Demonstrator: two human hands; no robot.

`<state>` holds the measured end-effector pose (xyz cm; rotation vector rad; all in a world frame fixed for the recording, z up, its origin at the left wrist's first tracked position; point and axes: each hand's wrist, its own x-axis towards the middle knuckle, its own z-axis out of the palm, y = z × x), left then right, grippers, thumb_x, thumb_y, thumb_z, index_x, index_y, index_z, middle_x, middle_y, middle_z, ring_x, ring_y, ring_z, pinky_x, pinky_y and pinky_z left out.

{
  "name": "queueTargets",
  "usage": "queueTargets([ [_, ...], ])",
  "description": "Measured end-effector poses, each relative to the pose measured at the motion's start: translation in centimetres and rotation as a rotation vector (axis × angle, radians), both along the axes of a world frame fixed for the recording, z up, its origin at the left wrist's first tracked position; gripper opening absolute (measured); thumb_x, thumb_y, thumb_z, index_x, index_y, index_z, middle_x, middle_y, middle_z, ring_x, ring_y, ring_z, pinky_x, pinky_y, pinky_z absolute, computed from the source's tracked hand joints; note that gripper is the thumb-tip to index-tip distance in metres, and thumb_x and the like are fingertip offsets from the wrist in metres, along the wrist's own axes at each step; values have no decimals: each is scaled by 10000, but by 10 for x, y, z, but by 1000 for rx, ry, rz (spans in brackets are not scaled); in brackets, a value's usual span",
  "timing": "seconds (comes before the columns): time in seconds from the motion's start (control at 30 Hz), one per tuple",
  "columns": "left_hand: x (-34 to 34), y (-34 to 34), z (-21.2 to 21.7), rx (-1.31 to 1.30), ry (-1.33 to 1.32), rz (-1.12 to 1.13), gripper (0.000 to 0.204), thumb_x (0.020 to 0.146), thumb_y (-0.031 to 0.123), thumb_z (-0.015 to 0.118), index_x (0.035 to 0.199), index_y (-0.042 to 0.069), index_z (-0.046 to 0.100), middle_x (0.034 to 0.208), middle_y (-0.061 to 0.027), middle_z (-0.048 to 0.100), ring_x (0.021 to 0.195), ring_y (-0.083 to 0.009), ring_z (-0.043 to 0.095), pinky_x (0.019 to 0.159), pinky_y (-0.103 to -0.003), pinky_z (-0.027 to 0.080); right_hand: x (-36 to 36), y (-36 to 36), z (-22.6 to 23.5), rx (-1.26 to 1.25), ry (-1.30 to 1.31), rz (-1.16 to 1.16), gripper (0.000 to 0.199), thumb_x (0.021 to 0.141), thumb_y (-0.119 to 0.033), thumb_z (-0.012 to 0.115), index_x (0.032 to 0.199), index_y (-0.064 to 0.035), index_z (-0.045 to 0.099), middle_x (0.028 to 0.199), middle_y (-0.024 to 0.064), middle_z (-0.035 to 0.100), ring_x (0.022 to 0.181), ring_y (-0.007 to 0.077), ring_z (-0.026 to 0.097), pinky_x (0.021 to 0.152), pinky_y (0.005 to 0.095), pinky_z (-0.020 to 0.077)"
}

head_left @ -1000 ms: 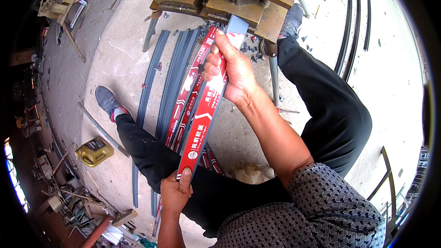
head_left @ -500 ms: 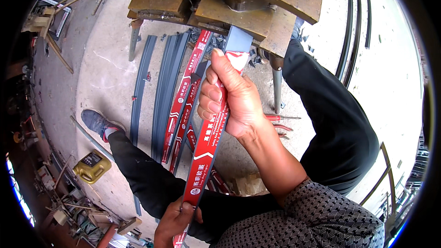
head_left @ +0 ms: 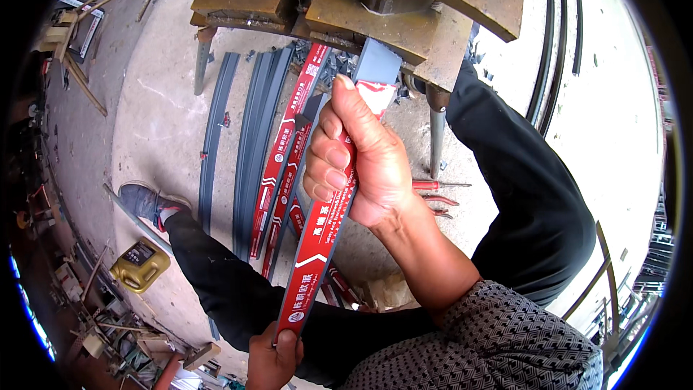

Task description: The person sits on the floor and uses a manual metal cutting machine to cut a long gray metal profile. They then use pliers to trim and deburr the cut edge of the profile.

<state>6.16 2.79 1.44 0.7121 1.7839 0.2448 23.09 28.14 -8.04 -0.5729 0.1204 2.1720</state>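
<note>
The right hand [head_left: 364, 152] was wrapped round the upper part of a red-faced strip [head_left: 307, 274], fingers curled over it and thumb laid along it toward the machine [head_left: 404, 18]. The left hand [head_left: 273, 361] pinched the strip near its lower end, thumb on top; most of its fingers were hidden. The strip slanted from the left hand up and rightward, above the person's left thigh. Its bare grey far end lay at the machine's near edge; whether it went inside could not be told. Just below that grey part, the red film looked crumpled and showed white.

On the floor [head_left: 166, 130], left of the right hand, lay red strips [head_left: 283, 148], some crossing, and beside them grey strips [head_left: 249, 159]. Small dark scraps [head_left: 332, 68] were scattered below the machine. Right of the right wrist, near a machine leg [head_left: 437, 141], lay a red screwdriver [head_left: 433, 185], with red handles [head_left: 442, 201] just below it. A gold jug [head_left: 141, 266] stood or lay at the left, near the person's left shoe [head_left: 144, 201]. Long black strips [head_left: 554, 43] ran along the floor at the upper right.
</note>
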Motion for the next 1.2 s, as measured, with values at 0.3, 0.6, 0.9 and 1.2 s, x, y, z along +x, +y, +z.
queueTargets([
  [0.3,3,-7,-13,26,25,3,620,1095,557,438,954,-27,590,587,-48,574,504,-109,562,465,-281,412,-1,0,-3,30,-18,-4,476,1104,-498,495,780,-149,501,563,-16,452,420,131,443,422,317,401],
  [0.6,-4,-14,-14,97,136,-133,496,1081,491,505,959,38,669,609,-25,575,535,-141,571,506,-355,445,-1,0,-8,78,21,-28,496,1115,-515,446,787,-147,494,555,-21,438,402,129,428,390,315,387],
  [0.9,-9,-2,-14,-13,-7,4,643,1086,572,433,906,-26,584,572,-58,556,498,-125,569,468,-287,425,-3,2,-2,-4,-32,-13,491,1102,-494,504,756,-146,513,564,-3,488,415,146,456,428,328,408],
  [1.2,-15,-18,-33,19,65,-31,370,1056,391,589,950,50,686,665,8,603,604,-99,592,533,-301,476,3,3,-3,32,-25,19,486,1076,-500,563,773,-121,525,544,17,468,417,153,457,427,336,407],
])
